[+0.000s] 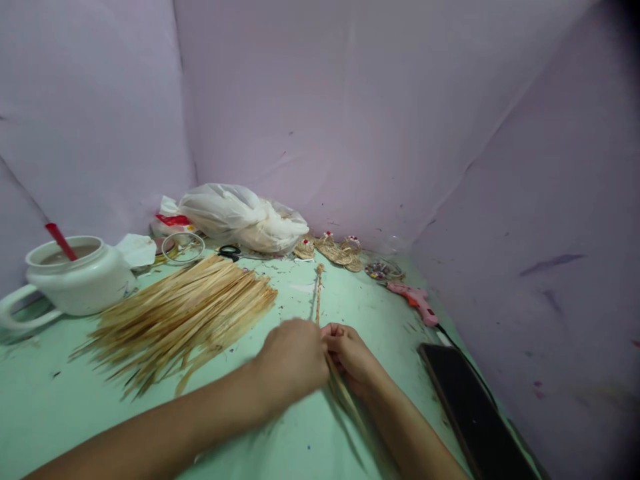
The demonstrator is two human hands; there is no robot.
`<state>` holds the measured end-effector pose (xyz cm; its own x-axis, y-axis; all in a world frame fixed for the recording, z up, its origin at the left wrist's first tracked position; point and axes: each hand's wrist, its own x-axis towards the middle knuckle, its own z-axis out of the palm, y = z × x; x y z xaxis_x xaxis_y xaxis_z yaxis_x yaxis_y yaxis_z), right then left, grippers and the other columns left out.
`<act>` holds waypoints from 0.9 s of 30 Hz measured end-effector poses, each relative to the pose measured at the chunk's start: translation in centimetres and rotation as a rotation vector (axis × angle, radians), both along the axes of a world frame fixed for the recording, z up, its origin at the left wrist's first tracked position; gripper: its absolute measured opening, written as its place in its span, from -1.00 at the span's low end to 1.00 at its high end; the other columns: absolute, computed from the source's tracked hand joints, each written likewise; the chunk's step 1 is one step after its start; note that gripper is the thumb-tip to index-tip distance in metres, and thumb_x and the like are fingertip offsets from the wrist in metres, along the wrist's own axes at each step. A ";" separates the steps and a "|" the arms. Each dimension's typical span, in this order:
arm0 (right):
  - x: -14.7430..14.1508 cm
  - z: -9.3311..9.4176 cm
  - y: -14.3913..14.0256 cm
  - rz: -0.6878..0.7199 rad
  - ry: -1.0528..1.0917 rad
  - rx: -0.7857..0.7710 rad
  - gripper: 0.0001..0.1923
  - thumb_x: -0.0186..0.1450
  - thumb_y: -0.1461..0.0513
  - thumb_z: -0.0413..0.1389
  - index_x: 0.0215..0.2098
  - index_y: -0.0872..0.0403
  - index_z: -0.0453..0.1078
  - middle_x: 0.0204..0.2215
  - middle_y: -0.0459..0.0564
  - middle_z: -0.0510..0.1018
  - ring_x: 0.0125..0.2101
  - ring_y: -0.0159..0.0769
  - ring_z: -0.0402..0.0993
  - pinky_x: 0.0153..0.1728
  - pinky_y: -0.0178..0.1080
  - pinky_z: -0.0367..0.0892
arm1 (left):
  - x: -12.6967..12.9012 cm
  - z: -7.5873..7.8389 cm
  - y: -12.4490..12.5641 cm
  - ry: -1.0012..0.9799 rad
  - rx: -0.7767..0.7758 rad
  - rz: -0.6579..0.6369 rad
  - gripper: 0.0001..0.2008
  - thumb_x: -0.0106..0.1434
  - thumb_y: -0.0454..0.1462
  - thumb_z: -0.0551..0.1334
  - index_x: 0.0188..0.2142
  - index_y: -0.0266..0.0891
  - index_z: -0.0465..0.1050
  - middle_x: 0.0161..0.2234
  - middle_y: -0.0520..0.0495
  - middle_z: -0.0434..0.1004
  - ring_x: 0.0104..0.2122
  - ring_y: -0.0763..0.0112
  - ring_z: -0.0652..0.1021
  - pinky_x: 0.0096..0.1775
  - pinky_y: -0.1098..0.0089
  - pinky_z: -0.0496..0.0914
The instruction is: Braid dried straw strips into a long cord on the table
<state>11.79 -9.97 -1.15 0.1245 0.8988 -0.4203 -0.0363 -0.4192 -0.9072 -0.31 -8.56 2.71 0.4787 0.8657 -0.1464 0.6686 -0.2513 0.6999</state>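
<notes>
head view: the left hand (293,360) and the right hand (350,353) meet knuckle to knuckle on the pale green table (60,413), just to the right of the big fan-shaped heap of dry yellow straw strips (185,313). both hands are curled closed on a thin braided straw cord (319,293); its finished plaited part runs up and away from the fingers towards the far wall, while loose unbraided strands trail back under the right wrist. the left hand is a little blurred, so its exact finger grip cannot be told, only that it is clenched around the cord beside the right hand.

left of the straw heap stands a white ceramic pot with a handle (75,280), a red stick (61,241) leaning out of it. behind the heap lie a clear glass ring-shaped lid (183,247), black-handled scissors (230,253) and a crumpled white plastic bag (245,217). to the right of the bag, beyond the heap, sit small woven straw sandals with red dots (336,249) and a shallow dish of mixed beads (383,270). further right of the heap, past the hands, a pink glue gun (414,300) lies near the wall, and a dark flat phone (475,413) rests at the table's right edge, well apart from the straw.
</notes>
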 end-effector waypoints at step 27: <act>0.0 2.4 -1.0 0.335 -1.339 0.129 -0.80 0.07 0.25 -0.03 -0.49 0.11 0.43 -0.53 0.11 0.52 -0.53 -0.26 0.37 -0.58 -0.30 -0.05 | 1.1 -4.2 4.8 -0.112 -0.303 -0.092 -0.91 -0.21 -0.39 0.03 -0.77 -0.33 0.22 -0.81 0.12 0.00 -0.72 0.63 0.09 -0.65 0.51 -0.07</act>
